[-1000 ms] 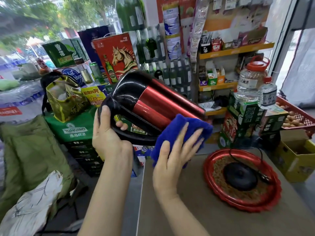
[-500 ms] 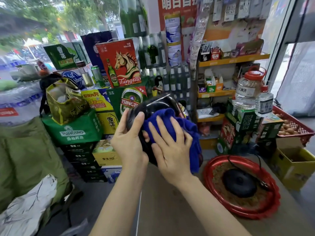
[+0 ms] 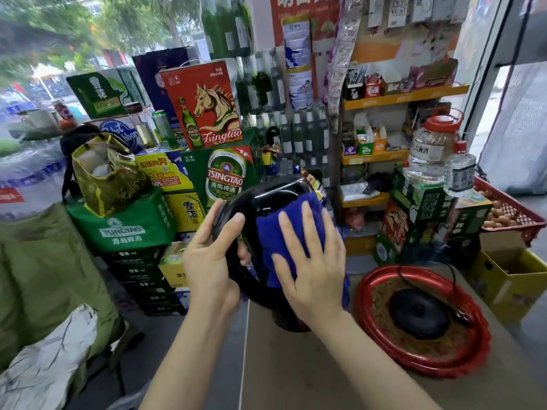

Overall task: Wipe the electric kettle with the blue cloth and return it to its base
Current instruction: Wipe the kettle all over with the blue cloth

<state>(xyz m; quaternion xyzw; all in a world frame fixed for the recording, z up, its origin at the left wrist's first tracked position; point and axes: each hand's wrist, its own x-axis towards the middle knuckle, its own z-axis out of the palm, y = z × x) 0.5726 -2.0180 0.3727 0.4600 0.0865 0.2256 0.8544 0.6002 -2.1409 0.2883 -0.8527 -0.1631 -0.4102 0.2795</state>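
From the head view, the left hand (image 3: 211, 261) was wrapped around the black handle of the electric kettle (image 3: 268, 199), held above the near edge of the bench (image 3: 296, 365), while the right hand (image 3: 310, 261) lay flat with spread fingers, pressing the blue cloth (image 3: 284, 229) to its top. The kettle's glossy shell looked rigid but slippery, so the handle seemed the safest hold; the cloth was soft and limp. Its round black base (image 3: 420, 315) sat empty in the red tray (image 3: 367, 294) just to the right.

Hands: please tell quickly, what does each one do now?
Left hand: closed around the kettle handle, holding it.
Right hand: open, fingers spread, pressing the blue cloth flat against the kettle.
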